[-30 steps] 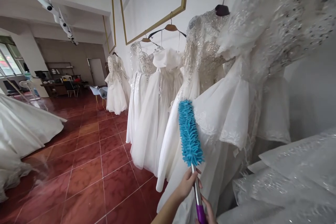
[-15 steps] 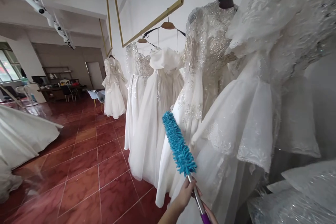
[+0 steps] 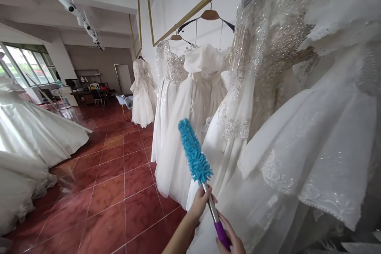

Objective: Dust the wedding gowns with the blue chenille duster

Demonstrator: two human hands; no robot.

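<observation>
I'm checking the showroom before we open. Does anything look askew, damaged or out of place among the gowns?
Nothing stands out. The gowns hang straight on their hangers along the wall, with no tear or stain visible. The left hand and right hand hold a blue duster near them. The tiled floor shows only reflections.

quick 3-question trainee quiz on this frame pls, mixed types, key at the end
1. True or false: both hands grip the duster, the left hand on the metal shaft and the right hand at the purple grip.
2. The duster's blue head points: A) down at the red tile floor; B) up and to the left, in front of the hanging white dresses; C) into the gold frame on the wall.
3. Fill in: the beaded dress nearest the hands hangs to the ____ of the duster in the picture.

Key: 1 true; 2 B; 3 right
</observation>
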